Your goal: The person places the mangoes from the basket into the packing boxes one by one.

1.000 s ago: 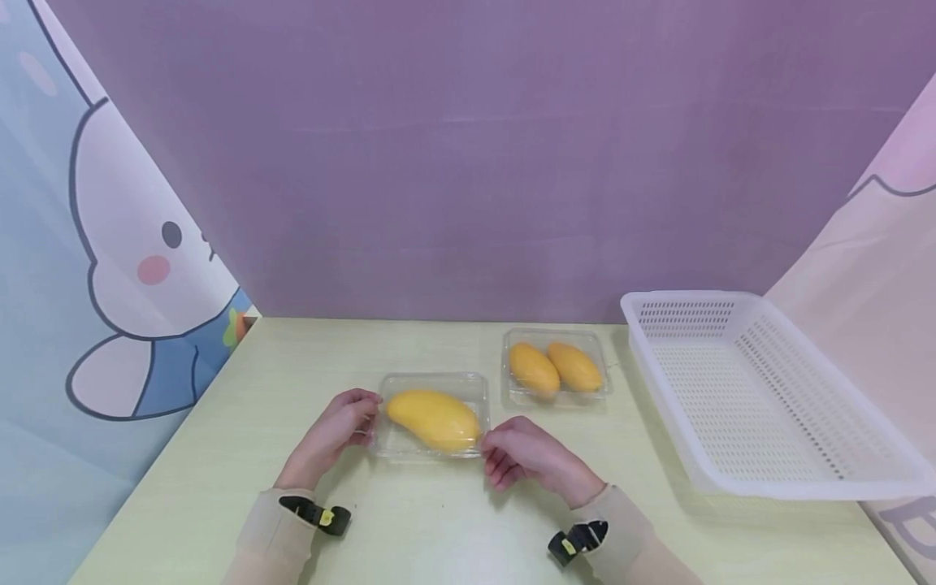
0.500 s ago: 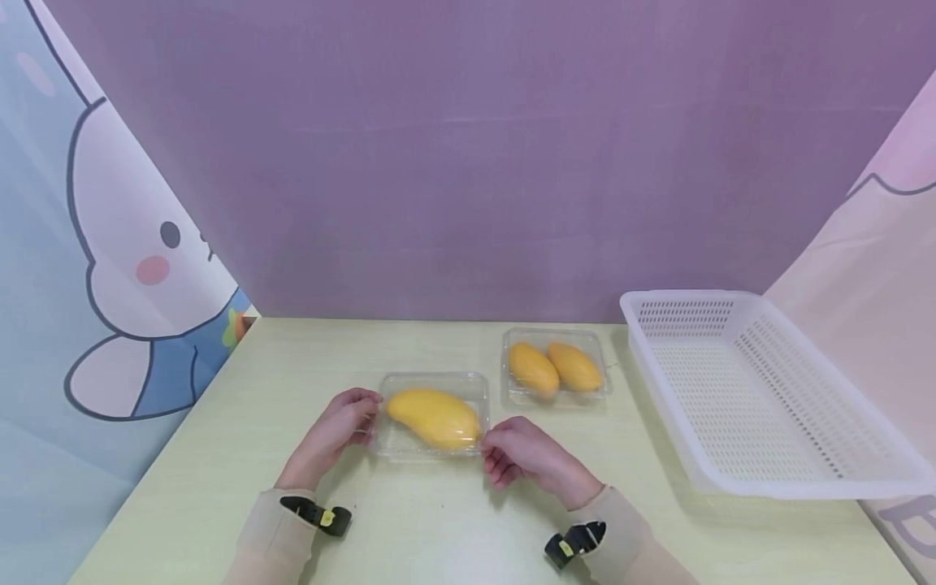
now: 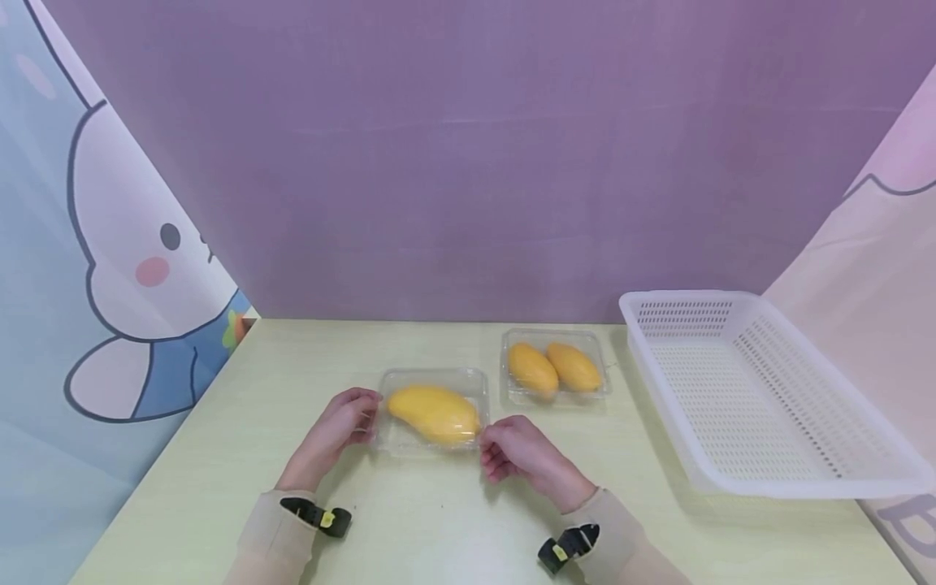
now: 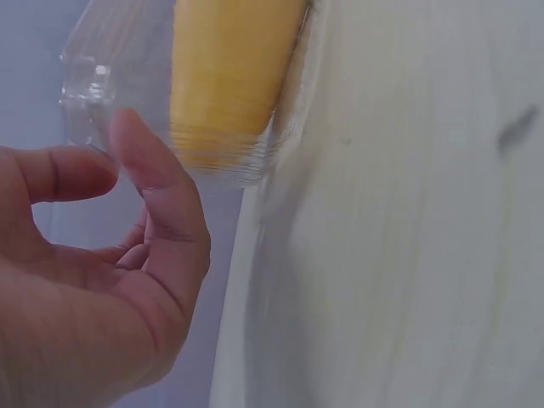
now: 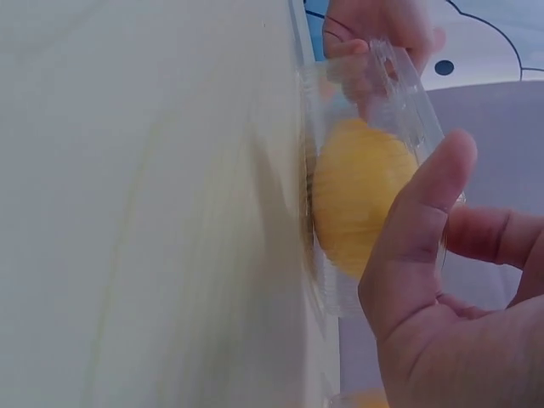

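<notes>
A clear plastic clamshell box (image 3: 433,378) with one large yellow mango (image 3: 433,413) inside stands in front of me, between my hands. My left hand (image 3: 338,426) is at its left end; in the left wrist view the thumb and a finger (image 4: 81,172) pinch at the box's edge. My right hand (image 3: 530,457) holds the near right corner, with thumb and finger close together there in the right wrist view. Farther back and to the right, a second clear box (image 3: 517,335) holds two smaller orange-yellow mangoes (image 3: 574,367).
On the right of the pale wooden table (image 3: 409,528) stands a white perforated plastic basket (image 3: 731,406). Behind the table hangs a purple cloth (image 3: 468,162). Printed cloths flank both sides.
The near box and its mango have shifted slightly away from me. The right hand and wrist have moved a little left and upward in the head view. The left hand stays nearly still.
</notes>
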### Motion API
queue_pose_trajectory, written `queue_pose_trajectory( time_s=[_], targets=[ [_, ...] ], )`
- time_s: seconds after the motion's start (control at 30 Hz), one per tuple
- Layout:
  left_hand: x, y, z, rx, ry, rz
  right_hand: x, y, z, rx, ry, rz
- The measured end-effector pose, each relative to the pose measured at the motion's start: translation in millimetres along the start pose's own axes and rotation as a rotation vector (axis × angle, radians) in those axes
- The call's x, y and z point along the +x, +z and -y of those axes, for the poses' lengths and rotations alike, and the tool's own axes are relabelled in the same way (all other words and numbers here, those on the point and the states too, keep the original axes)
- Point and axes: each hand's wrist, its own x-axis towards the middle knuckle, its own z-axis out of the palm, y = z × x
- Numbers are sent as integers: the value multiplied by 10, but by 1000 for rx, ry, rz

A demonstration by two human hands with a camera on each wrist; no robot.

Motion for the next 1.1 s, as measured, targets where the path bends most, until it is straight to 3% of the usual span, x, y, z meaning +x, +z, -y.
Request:
queue_pose_trajectory(
  time_s=[0.6,1.1],
  targets=[
    [-61,9,-39,36,3,72,181,-20,36,48,3,-97],
    [-51,90,-31,0,28,28,239,-22,69,24,-10,-142]
  ],
)
